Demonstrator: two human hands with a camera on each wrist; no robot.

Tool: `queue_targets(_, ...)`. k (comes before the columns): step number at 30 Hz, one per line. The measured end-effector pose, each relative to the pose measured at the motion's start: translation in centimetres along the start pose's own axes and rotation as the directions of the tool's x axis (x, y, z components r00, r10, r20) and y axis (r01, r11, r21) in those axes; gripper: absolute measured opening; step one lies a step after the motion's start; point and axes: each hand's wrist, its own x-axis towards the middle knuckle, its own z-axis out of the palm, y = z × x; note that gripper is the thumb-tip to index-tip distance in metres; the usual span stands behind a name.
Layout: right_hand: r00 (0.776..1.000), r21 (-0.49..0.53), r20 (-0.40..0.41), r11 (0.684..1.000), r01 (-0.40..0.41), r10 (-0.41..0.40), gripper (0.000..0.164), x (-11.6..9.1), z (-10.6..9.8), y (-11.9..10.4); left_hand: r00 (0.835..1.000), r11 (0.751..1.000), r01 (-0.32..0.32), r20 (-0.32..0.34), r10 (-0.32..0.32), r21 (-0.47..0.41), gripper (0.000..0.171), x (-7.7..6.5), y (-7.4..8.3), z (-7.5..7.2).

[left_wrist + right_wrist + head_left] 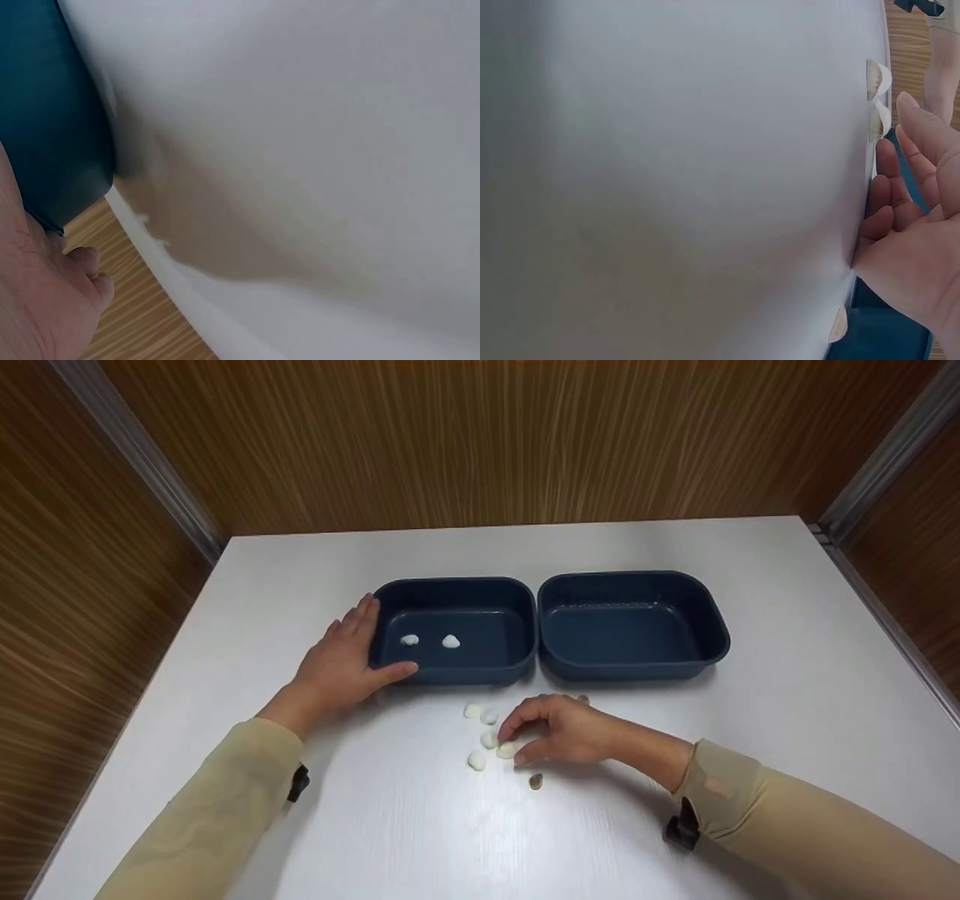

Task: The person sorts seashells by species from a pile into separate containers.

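My left hand (341, 660) rests against the left end of a dark blue tray (480, 673), thumb over its near rim; the left wrist view shows the palm beside the tray's wall. Inside that tray lie two white shells, one left (409, 640) and one right (451, 641). Over the table my right hand (566, 731) is bent around a cream shell (506, 750), thumb and fingertips apart on either side of it. In the right wrist view nothing shows between thumb and fingers. Several white shells (477, 760) lie just left of this hand.
A second dark blue tray (634, 670) stands right beside the first, with no shells visible in it. One brown shell (535, 781) lies nearer the front; another (583, 700) is partly hidden behind the right hand. Wood-grain panels (480, 442) border the white table (420, 840).
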Motion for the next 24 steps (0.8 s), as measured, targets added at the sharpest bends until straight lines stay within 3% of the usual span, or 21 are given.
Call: queue_targets(24, 0.995, -0.025, -0.006, 0.995, 0.099, -0.099, 0.024, 0.17, 0.73, 0.01, 1.0, 1.0, -0.005, -0.003, 0.005, -0.006, 0.126, 0.0, -0.09, 0.04)
